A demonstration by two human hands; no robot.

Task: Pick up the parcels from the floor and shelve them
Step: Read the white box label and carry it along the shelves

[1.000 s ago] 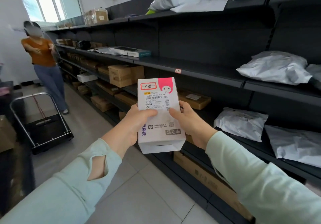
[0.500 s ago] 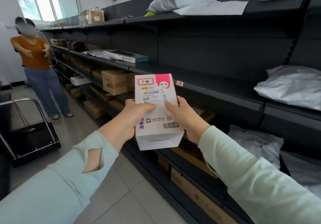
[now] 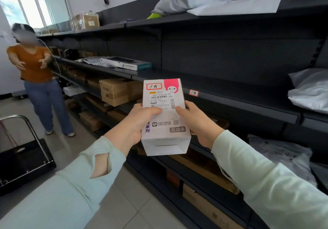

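Both arms in pale green sleeves reach forward, left sleeve has a cut-out hole. Left hand (image 3: pixel 136 124) grips the left side of a white parcel box (image 3: pixel 165 116), thumb on its front face; right hand (image 3: pixel 197 122) clamps the right side, thumb also on the front. Box is held upright in the air in front of the dark shelving (image 3: pixel 230 90), off the floor, not touching any shelf. It has a pink corner, a barcode label and a red-framed handwritten tag. A matching red-framed tag (image 3: pixel 193 93) sits on the shelf edge just right of the box top. Grey poly bags (image 3: pixel 308 90) on the shelf at right. Cardboard boxes (image 3: pixel 117 91) on the lower shelves behind. Black trolley (image 3: pixel 23 159) on the floor at left. Farther off, a person in an orange top (image 3: pixel 32 63) stands by the window.
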